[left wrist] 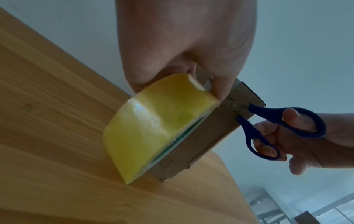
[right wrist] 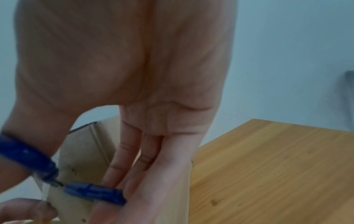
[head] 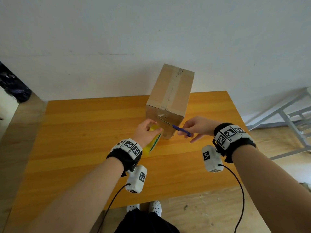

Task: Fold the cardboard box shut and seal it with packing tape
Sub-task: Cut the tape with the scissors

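Observation:
A tall cardboard box (head: 170, 98) stands on the wooden table (head: 84, 132), its flaps folded shut with clear tape along the top seam. My left hand (head: 146, 132) grips a yellow roll of packing tape (head: 152, 143) against the box's near face (left wrist: 191, 145). The roll (left wrist: 153, 124) rests on the table edge-on. My right hand (head: 196, 127) holds blue-handled scissors (head: 180, 130), thumb and fingers through the loops (left wrist: 283, 128). The blades (left wrist: 229, 101) sit at the box face beside my left fingers. A clear tape strip (right wrist: 43, 189) stretches by the scissors pivot (right wrist: 55, 184).
The table's far edge lies just behind the box, near a white wall (head: 117, 39). A grey metal frame (head: 286, 115) stands on the floor to the right. Dark bags (head: 13, 84) sit at the far left. Bare tabletop lies to the left of the box and in front of it.

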Tool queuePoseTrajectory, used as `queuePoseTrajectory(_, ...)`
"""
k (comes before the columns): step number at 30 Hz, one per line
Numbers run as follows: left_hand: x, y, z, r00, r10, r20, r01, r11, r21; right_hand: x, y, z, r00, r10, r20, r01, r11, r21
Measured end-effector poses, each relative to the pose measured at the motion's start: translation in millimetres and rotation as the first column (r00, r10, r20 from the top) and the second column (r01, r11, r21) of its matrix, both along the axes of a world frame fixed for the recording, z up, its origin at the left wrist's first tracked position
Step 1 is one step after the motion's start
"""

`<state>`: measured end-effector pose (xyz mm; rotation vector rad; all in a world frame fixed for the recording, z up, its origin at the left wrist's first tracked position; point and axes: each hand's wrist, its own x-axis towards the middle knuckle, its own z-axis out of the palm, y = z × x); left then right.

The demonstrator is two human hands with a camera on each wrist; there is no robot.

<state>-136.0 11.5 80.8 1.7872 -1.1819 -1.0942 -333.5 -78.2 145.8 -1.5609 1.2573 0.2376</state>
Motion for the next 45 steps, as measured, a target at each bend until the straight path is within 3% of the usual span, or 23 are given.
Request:
queuePoseTrajectory(15,-4,-12,8,0.973,0.052,0.226,-0.058,0.998,0.022,2,-4,1,0.999,-0.004,0.036,0.009,0.991,-0.130)
queuePoseTrajectory(22,9,-10,0,0.898,-0.102,0.428,0.033,0.986,0.164,-4,-9,2,0.999,-0.015,0.030,0.020,0.987,-0.160)
queuePoseTrajectory(28,19,-6,-2,0.923,-0.073,0.377,0.014,0.987,0.159,-6,-6,-2,1.000,0.022,0.005,-0.021,0.990,-0.143)
queuePoseTrajectory(37,29,-23,13,0.872,-0.136,0.469,0.068,0.985,0.160,1,-7,-17,0.990,0.093,-0.107,-0.107,0.986,-0.131)
queuePoseTrajectory(41,30,-30,11,0.872,-0.152,0.466,0.082,0.983,0.166,2,0,-29,0.953,0.161,-0.256,-0.184,0.981,-0.067)
queuePoseTrajectory(45,32,-33,6,0.857,-0.173,0.485,0.095,0.979,0.181,2,8,-55,0.933,0.185,-0.309,-0.234,0.964,-0.128)
